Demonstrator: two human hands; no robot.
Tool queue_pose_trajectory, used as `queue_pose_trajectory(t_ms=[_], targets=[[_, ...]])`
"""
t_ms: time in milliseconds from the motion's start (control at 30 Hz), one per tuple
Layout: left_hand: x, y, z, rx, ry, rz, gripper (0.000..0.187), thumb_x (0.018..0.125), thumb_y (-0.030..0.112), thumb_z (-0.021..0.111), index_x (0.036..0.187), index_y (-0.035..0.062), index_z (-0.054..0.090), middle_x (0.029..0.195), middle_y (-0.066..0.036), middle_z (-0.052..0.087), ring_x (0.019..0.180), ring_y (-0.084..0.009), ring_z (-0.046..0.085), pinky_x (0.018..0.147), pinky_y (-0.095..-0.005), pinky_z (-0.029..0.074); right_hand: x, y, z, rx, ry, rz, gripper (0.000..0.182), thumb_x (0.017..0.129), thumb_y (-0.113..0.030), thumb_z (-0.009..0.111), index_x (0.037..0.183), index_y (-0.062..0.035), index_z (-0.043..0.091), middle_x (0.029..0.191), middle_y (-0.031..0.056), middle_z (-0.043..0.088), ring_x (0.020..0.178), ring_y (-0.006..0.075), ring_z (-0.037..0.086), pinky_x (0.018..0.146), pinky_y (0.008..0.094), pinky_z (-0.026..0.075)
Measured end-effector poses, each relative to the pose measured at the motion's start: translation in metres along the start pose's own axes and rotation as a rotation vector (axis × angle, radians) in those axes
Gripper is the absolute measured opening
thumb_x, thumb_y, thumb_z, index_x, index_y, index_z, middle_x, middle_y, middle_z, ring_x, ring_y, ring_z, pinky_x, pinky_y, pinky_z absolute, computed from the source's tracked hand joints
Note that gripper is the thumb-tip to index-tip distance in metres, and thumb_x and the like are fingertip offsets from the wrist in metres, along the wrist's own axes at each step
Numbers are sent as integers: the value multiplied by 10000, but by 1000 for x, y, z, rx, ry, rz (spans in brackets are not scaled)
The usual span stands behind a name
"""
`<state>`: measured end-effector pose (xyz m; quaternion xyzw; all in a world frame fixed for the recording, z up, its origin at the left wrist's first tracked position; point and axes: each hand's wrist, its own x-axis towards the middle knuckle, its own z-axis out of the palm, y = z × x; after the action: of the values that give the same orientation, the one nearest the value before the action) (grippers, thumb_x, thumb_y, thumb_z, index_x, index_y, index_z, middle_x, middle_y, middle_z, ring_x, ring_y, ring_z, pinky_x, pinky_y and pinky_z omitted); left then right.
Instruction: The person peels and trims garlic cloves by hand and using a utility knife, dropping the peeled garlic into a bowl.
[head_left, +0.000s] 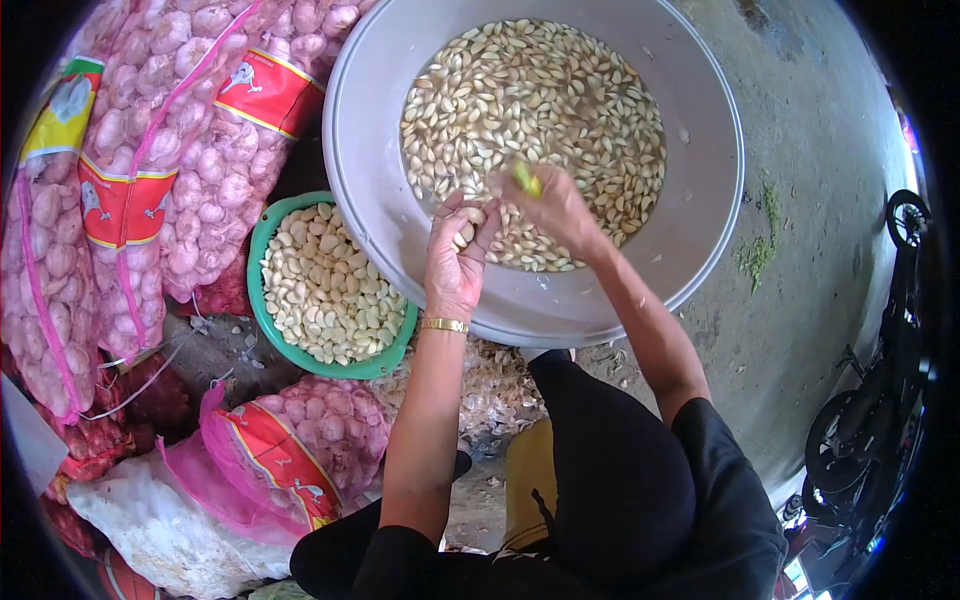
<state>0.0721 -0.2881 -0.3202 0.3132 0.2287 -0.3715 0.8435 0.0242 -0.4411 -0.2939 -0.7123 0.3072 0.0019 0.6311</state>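
Note:
Above the near part of a large grey tub (700,180), my left hand (458,255) holds garlic cloves (465,228) between thumb and fingers. Close by on its right, my right hand (555,205) is blurred by motion, its fingers wrapped round a small yellow-green handled tool (526,180). The tool's tip cannot be made out. Many peeled cloves (540,95) lie in water inside the tub. Left of my left wrist, a green basin (258,290) holds more peeled cloves (325,285).
Pink net sacks of garlic bulbs (220,150) fill the left side. Another net sack (325,430) and a white sack (165,520) lie at the lower left. Garlic skins (490,385) cover the floor below the tub. A motorbike (870,420) stands at the right.

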Motion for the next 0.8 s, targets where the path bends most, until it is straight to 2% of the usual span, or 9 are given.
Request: queue_pose_trajectory(t_ms=[67, 133, 333, 567, 633, 667, 733, 767, 800], targets=[[0, -1, -2, -39, 19, 6, 248, 895, 23, 555, 1140, 37, 517, 988, -133, 627, 905, -257, 648, 823, -348, 583, 41, 14, -22, -50, 115, 71, 221, 868, -187, 626, 1028, -36, 652, 828, 161, 670, 685, 243, 645, 611, 360, 516], [1, -2, -2, -26, 28, -15, 173, 888, 55, 624, 1052, 56, 568, 920, -89, 627, 863, -234, 646, 785, -312, 585, 99, 62, -36, -468, 363, -110, 298, 833, -164, 600, 1116, -80, 642, 966, 191, 673, 861, 329, 664, 737, 402, 537], [-3, -3, 2, 23, -8, -24, 113, 876, 19, 649, 962, 75, 601, 944, -65, 618, 889, -183, 625, 828, -294, 563, 158, 75, -45, -833, 294, -91, 496, 770, -129, 604, 1266, -130, 574, 1081, 176, 664, 1018, 342, 630, 871, 427, 506], [0, -3, 3, 77, -26, -19, 186, 857, -22, 646, 1014, 66, 598, 997, -78, 619, 937, -182, 616, 861, -303, 559, 151, 94, -59, -673, 277, -59, 342, 793, -158, 613, 1129, -105, 648, 1042, 187, 671, 985, 359, 635, 831, 431, 501], [-1, -2, 4, 68, 11, -21, 203, 857, -23, 644, 1037, 51, 585, 972, -79, 615, 905, -177, 619, 848, -307, 564, 148, 105, -62, -314, 315, -8, 274, 829, -253, 656, 1026, -62, 668, 934, 156, 685, 805, 303, 662, 719, 411, 510], [-2, -2, 4, 66, 7, -33, 236, 857, -28, 638, 1071, 46, 572, 968, -82, 615, 895, -176, 621, 849, -307, 563, 146, 110, -66, -316, 315, -7, 274, 829, -253, 656, 1026, -62, 668, 934, 156, 685, 805, 303, 662, 719, 411, 510], [0, -2, 4, 61, -1, -41, 269, 857, -32, 632, 1105, 42, 558, 964, -84, 615, 885, -175, 622, 849, -307, 563, 112, 74, -71, 2, 136, 218, 305, 856, -308, 681, 982, -31, 661, 763, 79, 641, 611, 174, 591, 546, 356, 466], [3, -4, -1, 58, -6, -24, 273, 865, -23, 627, 1122, 44, 565, 992, -94, 618, 912, -191, 621, 858, -307, 561, 93, 58, -65, 148, 123, 152, 253, 870, -271, 690, 946, -30, 667, 651, -5, 558, 526, 64, 483, 443, 265, 383], [4, -5, -4, 57, -8, -7, 277, 872, -14, 621, 1139, 46, 572, 1020, -104, 622, 939, -207, 619, 867, -307, 559, 74, 39, -56, 148, 121, 152, 253, 870, -271, 690, 946, -30, 667, 651, -5, 558, 526, 64, 483, 443, 265, 383]])
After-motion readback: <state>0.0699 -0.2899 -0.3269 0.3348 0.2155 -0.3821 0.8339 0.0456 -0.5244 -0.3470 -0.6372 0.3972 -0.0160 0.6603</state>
